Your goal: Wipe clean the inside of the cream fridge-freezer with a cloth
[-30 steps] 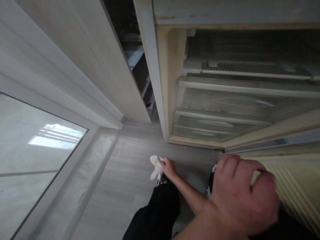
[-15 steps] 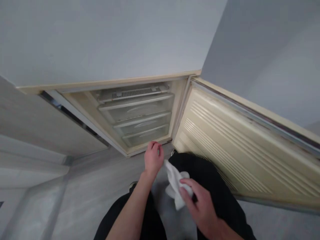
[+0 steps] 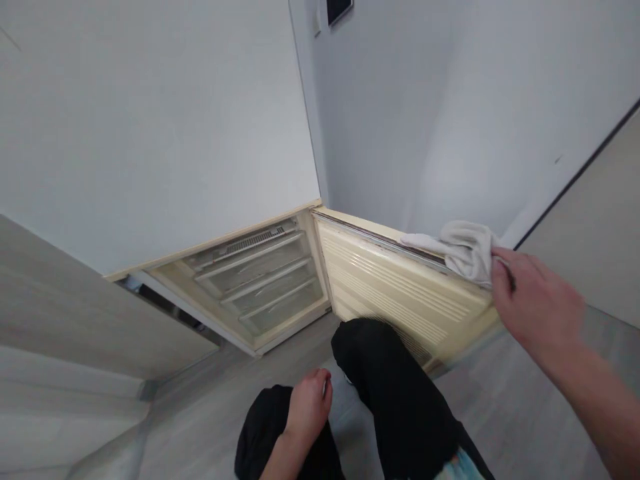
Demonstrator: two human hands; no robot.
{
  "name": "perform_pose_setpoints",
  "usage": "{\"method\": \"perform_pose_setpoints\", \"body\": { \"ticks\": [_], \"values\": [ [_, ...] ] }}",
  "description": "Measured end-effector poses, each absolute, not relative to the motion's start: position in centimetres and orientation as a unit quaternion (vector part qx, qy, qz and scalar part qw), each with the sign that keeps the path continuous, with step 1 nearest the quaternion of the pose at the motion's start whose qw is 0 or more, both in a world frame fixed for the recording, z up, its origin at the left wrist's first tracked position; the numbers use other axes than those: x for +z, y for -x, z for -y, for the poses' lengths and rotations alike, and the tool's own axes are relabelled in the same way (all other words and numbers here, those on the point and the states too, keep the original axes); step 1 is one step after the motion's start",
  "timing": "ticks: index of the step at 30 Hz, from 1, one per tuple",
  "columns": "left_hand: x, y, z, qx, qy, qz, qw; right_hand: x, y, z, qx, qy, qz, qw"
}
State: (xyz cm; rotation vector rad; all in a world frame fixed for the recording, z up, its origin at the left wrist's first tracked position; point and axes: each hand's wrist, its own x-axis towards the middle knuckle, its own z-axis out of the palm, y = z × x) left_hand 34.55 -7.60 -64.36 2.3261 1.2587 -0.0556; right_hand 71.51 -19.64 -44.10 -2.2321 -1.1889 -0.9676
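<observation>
On top of the open freezer door [image 3: 400,287], the right hand [image 3: 535,310] pinches a white cloth [image 3: 463,253] — soft, light, probably easiest bunched. Left hand [image 3: 307,407] rests loosely curled, empty.

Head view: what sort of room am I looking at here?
Probably a home kitchen. An open freezer compartment shows clear drawers; its ribbed door hangs open, the right hand holds a white cloth on its top edge, and a wood-look floor lies below.

Right hand [image 3: 537,313] motion-blurred, forearm cut by frame edge; cloth [image 3: 463,250] hides door [image 3: 400,293] top edge.
</observation>
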Motion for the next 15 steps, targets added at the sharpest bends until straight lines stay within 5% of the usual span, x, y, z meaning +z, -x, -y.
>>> {"method": "perform_pose_setpoints", "body": {
  "ticks": [7, 15],
  "values": [
    [-64.5, -32.4, 8.5, 0.053, -0.9, -0.407, 0.148, -44.2, -76.6, 16.7, -0.336, 0.835, 0.395, 0.183],
    [-64.4, -38.0, 6.2, 0.259, -0.888, -0.314, 0.216, -44.8, -81.5, 14.3, -0.339, 0.833, 0.393, 0.192]
  ]
}}
